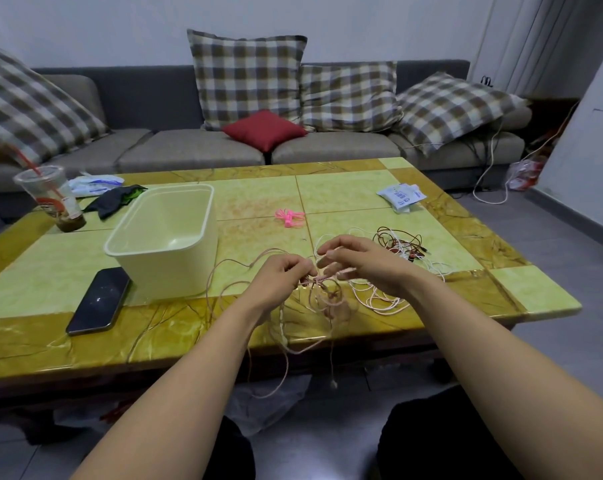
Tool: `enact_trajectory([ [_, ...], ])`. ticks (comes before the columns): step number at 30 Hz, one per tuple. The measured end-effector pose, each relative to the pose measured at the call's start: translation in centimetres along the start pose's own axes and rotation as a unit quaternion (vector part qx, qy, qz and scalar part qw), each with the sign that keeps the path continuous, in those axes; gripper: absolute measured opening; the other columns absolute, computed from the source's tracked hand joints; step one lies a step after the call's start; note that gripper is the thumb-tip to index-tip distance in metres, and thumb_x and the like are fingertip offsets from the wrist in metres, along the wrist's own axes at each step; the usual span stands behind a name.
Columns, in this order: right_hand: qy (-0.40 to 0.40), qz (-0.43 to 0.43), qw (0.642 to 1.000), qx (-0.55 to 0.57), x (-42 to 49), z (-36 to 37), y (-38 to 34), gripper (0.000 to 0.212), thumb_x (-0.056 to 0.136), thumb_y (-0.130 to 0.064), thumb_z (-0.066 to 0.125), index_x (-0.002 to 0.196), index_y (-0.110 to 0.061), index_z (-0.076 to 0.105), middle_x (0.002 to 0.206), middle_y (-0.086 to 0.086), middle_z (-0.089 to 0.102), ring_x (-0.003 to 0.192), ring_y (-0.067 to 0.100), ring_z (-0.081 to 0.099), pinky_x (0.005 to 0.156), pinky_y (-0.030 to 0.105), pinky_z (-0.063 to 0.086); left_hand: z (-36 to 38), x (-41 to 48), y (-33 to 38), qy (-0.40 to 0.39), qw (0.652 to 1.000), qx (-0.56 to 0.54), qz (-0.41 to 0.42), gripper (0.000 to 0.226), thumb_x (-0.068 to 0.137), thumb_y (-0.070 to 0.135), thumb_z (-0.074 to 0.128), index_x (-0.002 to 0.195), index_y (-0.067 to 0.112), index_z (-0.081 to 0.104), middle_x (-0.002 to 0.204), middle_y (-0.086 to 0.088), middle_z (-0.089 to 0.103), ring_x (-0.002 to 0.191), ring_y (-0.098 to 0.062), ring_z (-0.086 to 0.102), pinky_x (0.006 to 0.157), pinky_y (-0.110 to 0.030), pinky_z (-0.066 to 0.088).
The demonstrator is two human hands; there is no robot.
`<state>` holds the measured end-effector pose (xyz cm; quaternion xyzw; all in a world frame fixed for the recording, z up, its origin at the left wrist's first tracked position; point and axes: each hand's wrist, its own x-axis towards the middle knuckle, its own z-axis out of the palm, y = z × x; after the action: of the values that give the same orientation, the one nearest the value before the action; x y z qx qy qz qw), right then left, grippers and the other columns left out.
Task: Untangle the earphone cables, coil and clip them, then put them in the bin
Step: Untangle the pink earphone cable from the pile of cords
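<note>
My left hand (pixel 281 277) pinches a knot of the pink earphone cable (pixel 286 336) just above the table's front edge. My right hand (pixel 358 259) is close beside it, fingers curled, pinching the same tangle from the right. Loops of the pink cable trail over the edge, and one earbud hangs below. More tangled cables, white and dark red (pixel 402 245), lie on the table behind my right hand. Several pink clips (pixel 289 216) lie mid-table. The cream bin (pixel 168 244) stands to the left of my hands with nothing in it.
A black phone (pixel 99 299) lies in front of the bin. A plastic cup with a straw (pixel 55 199), a dark cloth (pixel 116 199) and white packets (pixel 402 195) sit on the tiled table (pixel 535 292). A sofa with cushions is behind.
</note>
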<state>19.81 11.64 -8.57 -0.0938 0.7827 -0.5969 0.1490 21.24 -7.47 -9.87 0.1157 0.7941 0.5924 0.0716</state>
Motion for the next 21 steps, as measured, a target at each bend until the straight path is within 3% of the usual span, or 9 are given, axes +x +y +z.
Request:
enact_trajectory([
  [2,-0.062,0.065,0.996,-0.009,-0.1,0.0,0.5,0.026,0.096,-0.024,0.051,0.12,-0.015,0.058,0.115,0.007,0.07,0.108,0.021,0.065,0.092,0.038,0.044,-0.1,0.2,-0.2,0.022,1.0,-0.014,-0.003,0.028,0.099,0.018,0.051,0.077,0.013,0.067,0.079,-0.001,0.056,0.067,-0.009,0.047,0.066,-0.021,0.038],
  [5,-0.142,0.117,0.982,-0.037,-0.3,0.5,1.2,0.036,0.086,-0.033,0.048,0.116,-0.015,0.058,0.111,0.0,0.07,0.109,0.019,0.062,0.097,0.04,0.039,-0.3,0.5,-0.2,0.064,0.997,-0.052,-0.006,0.027,0.101,0.017,0.048,0.082,0.013,0.066,0.072,0.002,0.055,0.062,-0.006,0.044,0.057,-0.012,0.037],
  [9,-0.161,0.111,0.981,-0.01,-0.3,0.9,1.7,0.048,0.078,-0.027,0.048,0.124,-0.012,0.053,0.118,0.016,0.068,0.115,0.029,0.06,0.106,0.047,0.041,-0.5,0.6,-0.1,0.095,0.989,-0.116,-0.014,0.025,0.102,0.016,0.046,0.086,0.013,0.065,0.065,0.005,0.052,0.052,-0.001,0.043,0.057,-0.015,0.036],
  [13,-0.181,0.111,0.975,0.066,-0.4,0.5,1.5,0.039,0.096,-0.038,0.043,0.116,-0.008,0.057,0.085,0.008,0.065,0.086,0.025,0.062,0.102,0.049,0.044,-0.8,0.7,-0.3,0.121,0.976,-0.179,-0.026,0.026,0.104,0.013,0.042,0.089,0.01,0.064,0.067,0.001,0.048,0.053,-0.007,0.037,0.055,-0.022,0.033],
  [17,-0.183,0.137,0.97,0.088,-0.8,-0.6,1.3,0.058,0.095,-0.059,0.037,0.112,-0.007,0.057,0.078,0.01,0.056,0.068,0.023,0.054,0.073,0.037,0.05,-1.5,0.9,-0.7,0.156,0.971,-0.174,-0.041,0.03,0.104,0.013,0.039,0.09,0.015,0.065,0.07,0.001,0.048,0.056,-0.008,0.036,0.054,-0.019,0.03],
  [21,-0.148,0.087,0.983,0.061,-1.1,-0.3,1.3,0.024,0.094,-0.028,0.052,0.101,-0.008,0.063,0.094,0.012,0.059,0.079,0.015,0.054,0.074,0.03,0.049,-1.5,0.7,-0.9,0.127,0.972,-0.192,-0.044,0.03,0.104,0.015,0.039,0.1,0.017,0.069,0.066,0.004,0.045,0.058,-0.007,0.035,0.052,-0.021,0.022],
])
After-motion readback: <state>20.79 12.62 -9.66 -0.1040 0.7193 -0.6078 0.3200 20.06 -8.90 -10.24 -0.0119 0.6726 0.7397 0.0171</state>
